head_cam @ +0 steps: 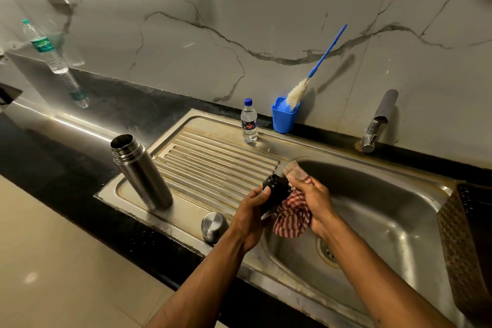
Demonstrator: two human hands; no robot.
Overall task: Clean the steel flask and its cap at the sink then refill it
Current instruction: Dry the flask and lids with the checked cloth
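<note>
The left hand (251,209) grips the black cap (277,189), its lower end hidden behind the fingers; the right hand (315,201) clutches a striped cloth (292,217) against it, seemingly touching the cap, over the sink (378,224). The open flask (141,173) stands on the drainboard (213,165), a steel cup (214,227) near it. A basket (464,245) is cut off at right.
</note>
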